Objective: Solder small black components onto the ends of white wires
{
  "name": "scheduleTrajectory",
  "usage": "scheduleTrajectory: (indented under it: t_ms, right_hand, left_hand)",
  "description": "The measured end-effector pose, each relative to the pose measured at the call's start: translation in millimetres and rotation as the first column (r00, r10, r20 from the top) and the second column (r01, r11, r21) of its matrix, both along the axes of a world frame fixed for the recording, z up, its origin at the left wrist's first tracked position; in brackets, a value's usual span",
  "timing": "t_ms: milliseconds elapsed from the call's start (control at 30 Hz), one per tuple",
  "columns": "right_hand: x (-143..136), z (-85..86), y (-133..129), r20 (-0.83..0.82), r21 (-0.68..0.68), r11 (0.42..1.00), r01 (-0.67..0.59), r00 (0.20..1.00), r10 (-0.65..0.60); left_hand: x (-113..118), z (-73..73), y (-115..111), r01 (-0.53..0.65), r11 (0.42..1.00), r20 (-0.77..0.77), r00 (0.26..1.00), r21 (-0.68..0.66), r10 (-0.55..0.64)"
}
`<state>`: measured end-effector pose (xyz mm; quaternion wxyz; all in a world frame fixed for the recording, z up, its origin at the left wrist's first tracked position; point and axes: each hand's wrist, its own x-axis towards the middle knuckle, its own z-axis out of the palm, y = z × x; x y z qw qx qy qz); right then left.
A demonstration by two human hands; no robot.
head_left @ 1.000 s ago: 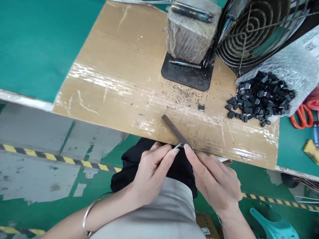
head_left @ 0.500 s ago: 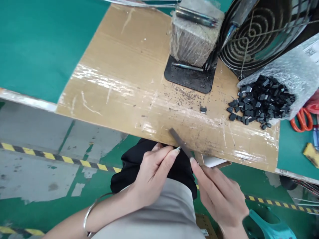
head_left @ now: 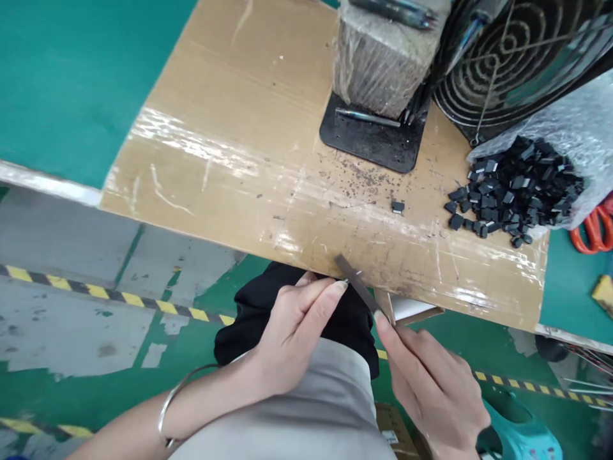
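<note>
My left hand (head_left: 301, 319) is closed in a pinch at the table's front edge. A short silvery end of a slim metal rod (head_left: 347, 281) sticks out past the thumb; its remainder is hidden inside the fingers. My right hand (head_left: 431, 383) grips a flat, dark metal file (head_left: 358, 282), thumb along the top. The file slants up and left, its far end near the cardboard sheet (head_left: 230, 211). Its blade lies against or very close to the rod's end. Farther in on the cardboard, a single small black connector (head_left: 397, 207) lies apart.
Black connectors are heaped (head_left: 522, 185) at the right by bubble wrap (head_left: 584, 128). Behind stand a wrapped block (head_left: 383, 64) on a black base (head_left: 368, 144) and a caged fan (head_left: 507, 57). Red-handled scissors (head_left: 591, 233) and a yellow sponge (head_left: 604, 294) lie far right. Dark filings litter the cardboard.
The right hand and file have shifted slightly right and down, the blade sliding along by the rod's end. The left hand stays nearly in place. The camera view has tilted a little.
</note>
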<state>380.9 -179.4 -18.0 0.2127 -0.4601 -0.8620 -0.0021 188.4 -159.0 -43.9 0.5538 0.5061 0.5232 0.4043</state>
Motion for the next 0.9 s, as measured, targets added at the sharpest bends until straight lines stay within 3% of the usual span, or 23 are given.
scheduleTrajectory:
  t_ms: [133,333,533,733,900]
  right_hand:
    - [-9.4,0.1,12.8,-0.010,0.002,1.000,-0.011,1.000,0.011]
    - [-0.9,2.0,-0.7,0.007,-0.001,1.000,0.007,1.000,-0.007]
    - [-10.1,-1.4,14.0,-0.033,0.014,1.000,-0.004,0.999,0.005]
    - [-2.4,2.3,0.4,-0.013,-0.003,1.000,0.015,1.000,-0.015]
    - [-12.1,0.3,12.0,-0.017,0.001,1.000,0.000,1.000,0.000]
  left_hand:
    - [-0.6,0.8,1.6,-0.002,1.000,0.001,1.000,-0.005,0.002]
    - [0.1,-0.6,0.0,-0.001,1.000,-0.009,1.000,-0.007,0.001]
    - [-2.9,-0.1,1.0,-0.006,0.999,-0.016,1.000,-0.052,0.005]
    - [-5.5,1.6,3.0,0.038,0.998,-0.028,0.999,-0.050,-0.040]
    - [-7.6,1.8,4.6,0.033,0.997,-0.032,0.999,-0.071,-0.035]
